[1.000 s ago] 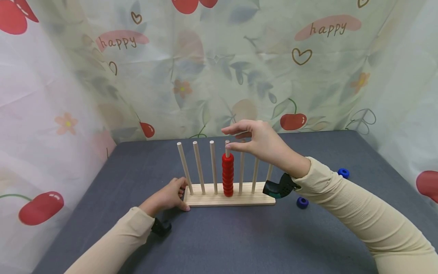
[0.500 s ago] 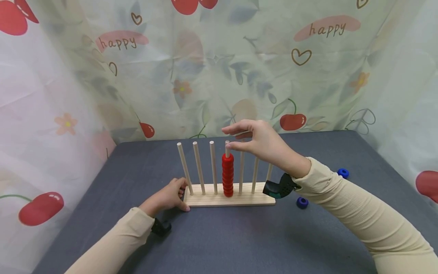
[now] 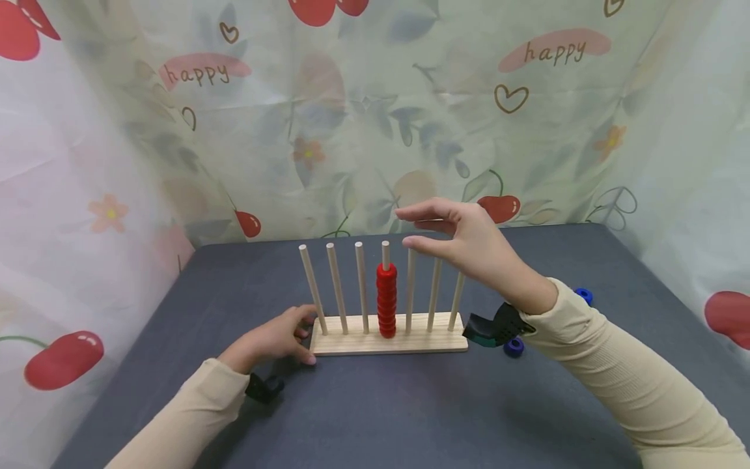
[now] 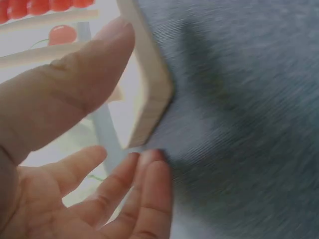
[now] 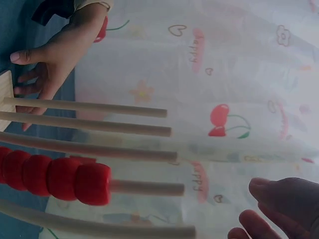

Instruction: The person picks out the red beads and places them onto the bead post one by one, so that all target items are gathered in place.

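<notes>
A wooden base (image 3: 346, 346) with several upright pegs stands on the dark table. Its middle peg carries a stack of red beads (image 3: 387, 303), the top of the peg showing bare above them. My left hand (image 3: 266, 340) is at the base's left end; in the left wrist view its thumb and fingers (image 4: 157, 194) are spread, gripping nothing. To the right of the beaded peg's tip hovers my right hand (image 3: 480, 244), thumb and fingers apart with nothing between them. It covers the upper ends of some right-hand pegs.
Two blue beads lie on the table to the right: one (image 3: 513, 347) beside the right wrist camera, the other (image 3: 584, 296) farther back, partly behind the right sleeve (image 3: 633, 365). A patterned curtain (image 3: 363, 130) surrounds the table's back and sides.
My right hand has drawn away from the beaded peg's top, to the right. My left hand has loosened from the base's end and shifted slightly left. The red stack looks the same.
</notes>
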### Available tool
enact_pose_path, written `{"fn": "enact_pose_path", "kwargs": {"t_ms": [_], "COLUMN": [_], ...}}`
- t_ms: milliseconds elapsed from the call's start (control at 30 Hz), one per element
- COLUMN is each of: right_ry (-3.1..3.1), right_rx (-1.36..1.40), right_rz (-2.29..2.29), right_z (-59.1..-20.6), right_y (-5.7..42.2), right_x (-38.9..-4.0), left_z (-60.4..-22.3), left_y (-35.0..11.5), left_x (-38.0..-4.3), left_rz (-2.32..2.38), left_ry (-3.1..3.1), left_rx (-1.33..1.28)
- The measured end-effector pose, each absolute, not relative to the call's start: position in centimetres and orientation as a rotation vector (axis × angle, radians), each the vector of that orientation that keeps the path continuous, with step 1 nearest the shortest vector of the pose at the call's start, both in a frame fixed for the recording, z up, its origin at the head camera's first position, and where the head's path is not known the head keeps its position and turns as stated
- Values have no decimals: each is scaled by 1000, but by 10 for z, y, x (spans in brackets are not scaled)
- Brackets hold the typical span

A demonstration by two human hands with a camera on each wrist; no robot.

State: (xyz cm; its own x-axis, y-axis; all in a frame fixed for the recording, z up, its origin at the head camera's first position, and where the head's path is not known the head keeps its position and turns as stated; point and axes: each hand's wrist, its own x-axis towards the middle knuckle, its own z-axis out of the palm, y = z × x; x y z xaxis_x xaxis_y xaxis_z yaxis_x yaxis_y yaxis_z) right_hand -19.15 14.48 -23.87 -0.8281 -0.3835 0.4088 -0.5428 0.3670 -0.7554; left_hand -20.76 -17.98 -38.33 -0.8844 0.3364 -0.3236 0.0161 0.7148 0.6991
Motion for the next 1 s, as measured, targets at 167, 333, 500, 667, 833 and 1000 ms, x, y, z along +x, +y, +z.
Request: {"fn": "enact_pose_path", "kwargs": {"t_ms": [167, 333, 500, 667, 833, 1000], "right_ry": [-2411, -2343, -2282, -2210, -2190, -2259], "right_rx": [798, 760, 705, 678, 620, 597], "right_rz": [1420, 1383, 1315, 1187, 1003, 844], "right_z": [-236, -236, -239, -249, -265, -287], "right_y": [158, 171, 185, 197, 208, 219], "right_x": [-183, -177, -173, -174, -176, -180], "left_z": [-366, -341, -320, -309, -311, -322], "left_y": [-190, -198, -201, -201, -195, -185], "left_x": [-209, -207, -200, -192, -185, -181], "left_rz": [1042, 1067, 1014, 919, 789, 662], "left_ry": [2466, 2502, 2621, 2759, 2968, 3151], "left_rx": [287, 318, 359, 354, 359, 339]}}
